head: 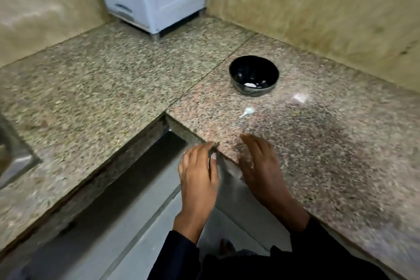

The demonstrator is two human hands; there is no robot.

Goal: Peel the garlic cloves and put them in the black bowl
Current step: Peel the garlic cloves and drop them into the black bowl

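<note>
Neither grip holds anything: the right hand [261, 166] is laid with fingers straight on the speckled granite surface [329, 143], and the left hand [197, 170] hangs loosely curled just off its edge. A small white garlic clove [247, 111] with a thin tail is seen ahead of the right hand — between it and the round black bowl [254, 76], which already holds something white. The clove's long axis runs slantwise, tail towards the left. The right hand is judged nearer — a forward reach is called for.
</note>
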